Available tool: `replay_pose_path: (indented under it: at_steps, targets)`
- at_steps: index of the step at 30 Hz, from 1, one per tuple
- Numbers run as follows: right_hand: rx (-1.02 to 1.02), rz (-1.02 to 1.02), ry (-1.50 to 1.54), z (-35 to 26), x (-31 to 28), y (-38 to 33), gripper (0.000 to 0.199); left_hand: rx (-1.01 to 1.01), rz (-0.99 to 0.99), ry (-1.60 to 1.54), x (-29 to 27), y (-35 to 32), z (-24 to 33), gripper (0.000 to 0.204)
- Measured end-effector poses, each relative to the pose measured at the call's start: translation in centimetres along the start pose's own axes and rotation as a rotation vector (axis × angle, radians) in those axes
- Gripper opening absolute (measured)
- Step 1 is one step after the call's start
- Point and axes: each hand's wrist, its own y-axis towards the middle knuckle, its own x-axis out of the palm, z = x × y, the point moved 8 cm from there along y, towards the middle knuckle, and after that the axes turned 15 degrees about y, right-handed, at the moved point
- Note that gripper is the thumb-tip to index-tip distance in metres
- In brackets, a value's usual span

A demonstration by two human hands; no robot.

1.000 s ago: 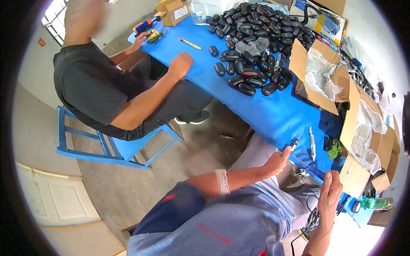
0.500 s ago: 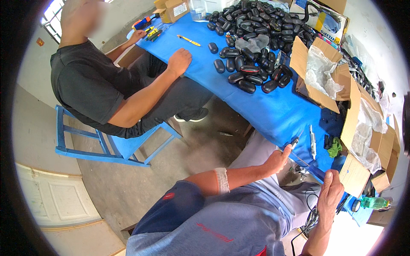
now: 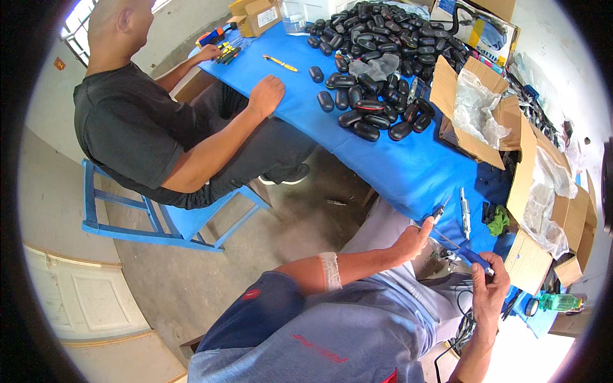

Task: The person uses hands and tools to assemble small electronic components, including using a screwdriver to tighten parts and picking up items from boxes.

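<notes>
My left hand point(image 3: 414, 241) is closed around a slim silver-grey tool point(image 3: 438, 213), whose thin tip points up toward the table. Closed fingers of my right hand point(image 3: 490, 285) hold a tool with a blue handle point(image 3: 474, 258) and a long thin metal shaft. That shaft reaches left, ending close to my left hand; I cannot tell whether they touch. Both hands are at the near edge of the blue-covered table point(image 3: 408, 172). Just beyond them lies a silver pen-shaped tool point(image 3: 465, 214), with a crumpled green cloth point(image 3: 498, 220) to its right.
Open cardboard boxes point(image 3: 476, 150) with clear plastic line the right side. A large heap of black oval cases point(image 3: 396, 38) covers the far table. Another person point(image 3: 128, 127) sits left on a blue chair point(image 3: 153, 230). Black cable point(image 3: 465, 332) hangs beside my right forearm. A green bottle point(image 3: 562, 302) lies lower right.
My right hand has shifted slightly up and left and turned, showing more of the blue handle. The left hand has barely moved. The seated person's head has turned a little.
</notes>
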Motion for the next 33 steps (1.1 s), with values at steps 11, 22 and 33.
replay_pose_path:
  at_steps: [11,22,33]
  targets:
    - [0.207,0.088,0.027,1.0,-0.6,0.0,0.026,0.02,0.017,-0.011,-0.1,-0.5,0.6,0.071]
    - [0.114,0.02,0.041,-0.3,-0.2,-0.1,0.019,0.012,-0.018,-0.049,0.0,-0.4,0.5,0.07]
    - [0.145,0.055,-0.192,0.1,-1.1,0.8,0.029,0.056,0.024,0.021,-0.2,-0.2,0.4,0.069]
